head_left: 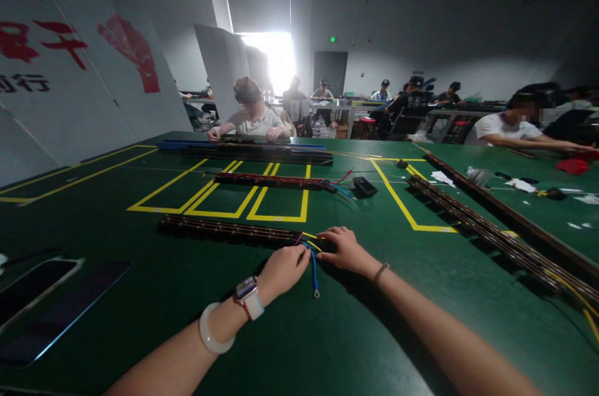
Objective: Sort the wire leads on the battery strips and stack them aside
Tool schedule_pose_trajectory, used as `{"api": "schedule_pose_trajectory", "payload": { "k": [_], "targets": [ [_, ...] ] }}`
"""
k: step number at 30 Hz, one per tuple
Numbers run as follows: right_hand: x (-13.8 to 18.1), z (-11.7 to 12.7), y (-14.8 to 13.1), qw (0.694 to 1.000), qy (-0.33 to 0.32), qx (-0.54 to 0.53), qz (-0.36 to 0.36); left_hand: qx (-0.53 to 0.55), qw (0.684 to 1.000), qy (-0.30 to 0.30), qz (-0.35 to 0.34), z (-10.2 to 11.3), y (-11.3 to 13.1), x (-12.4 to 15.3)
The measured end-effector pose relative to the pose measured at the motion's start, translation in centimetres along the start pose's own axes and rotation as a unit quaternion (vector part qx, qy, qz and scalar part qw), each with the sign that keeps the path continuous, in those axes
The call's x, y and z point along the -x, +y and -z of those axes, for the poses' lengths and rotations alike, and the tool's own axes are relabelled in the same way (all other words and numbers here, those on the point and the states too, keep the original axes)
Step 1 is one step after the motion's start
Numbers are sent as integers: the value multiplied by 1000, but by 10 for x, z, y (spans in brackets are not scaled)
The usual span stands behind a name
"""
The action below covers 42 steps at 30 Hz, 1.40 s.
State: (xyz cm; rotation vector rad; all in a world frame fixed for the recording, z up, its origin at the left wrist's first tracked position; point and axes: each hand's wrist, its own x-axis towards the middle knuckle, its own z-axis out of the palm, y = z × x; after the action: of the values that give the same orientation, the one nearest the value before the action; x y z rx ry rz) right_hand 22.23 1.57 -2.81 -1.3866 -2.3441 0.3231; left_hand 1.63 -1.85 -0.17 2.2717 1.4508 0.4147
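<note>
A long black rail (229,229) with copper-coloured strips along it lies on the green table, its right end at my hands. Red, yellow and blue wires come out of that end. My left hand (284,269) is closed at the root of the wires, its fingertips pressed together on them. Below its fingers hangs a blue wire (314,271) tipped with a metal ring terminal (317,294). On the other side, my right hand (345,250) curls its fingers around the ends of the yellow wires (312,245). Its fingertips are partly hidden.
Beyond lies a similar rail (276,181) with loose wires beside a black box (364,187). More long rails (482,227) lie at right. Two phones (70,309) rest at left. Yellow tape (281,219) marks the green table (196,315). A co-worker (255,115) sits opposite.
</note>
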Motion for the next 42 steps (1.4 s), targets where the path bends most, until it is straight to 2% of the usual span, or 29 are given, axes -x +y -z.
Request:
{"api": "schedule_pose_trajectory", "payload": {
  "k": [3, 7, 11, 20, 26, 35, 38, 42],
  "targets": [
    [-1, -3, 4, 1000, 6, 25, -9, 124, 990, -45, 50, -5, -3, -2],
    [-2, -3, 5, 1000, -5, 0, -26, 315, 937, -120, 92, -12, -5, -6],
    [-4, 0, -3, 995, -58, -81, -31, 407, 898, -127, 109, -15, -3, -7],
    [-4, 7, -22, 989, -96, -72, -86, 422, 894, -106, 106, -19, -2, -7],
    [-3, 7, -21, 984, -95, -111, -97, 444, 885, -98, 101, -21, -1, -6],
    [-7, 8, -14, 973, -143, -151, -103, 451, 885, -75, 86, -29, -6, -9],
    [-7, 4, -7, 962, -146, -203, -108, 462, 880, -70, 81, -30, -3, -8],
    [-6, -1, -1, 924, -169, -329, -100, 487, 865, -85, 88, -30, 0, -6]
  ]
}}
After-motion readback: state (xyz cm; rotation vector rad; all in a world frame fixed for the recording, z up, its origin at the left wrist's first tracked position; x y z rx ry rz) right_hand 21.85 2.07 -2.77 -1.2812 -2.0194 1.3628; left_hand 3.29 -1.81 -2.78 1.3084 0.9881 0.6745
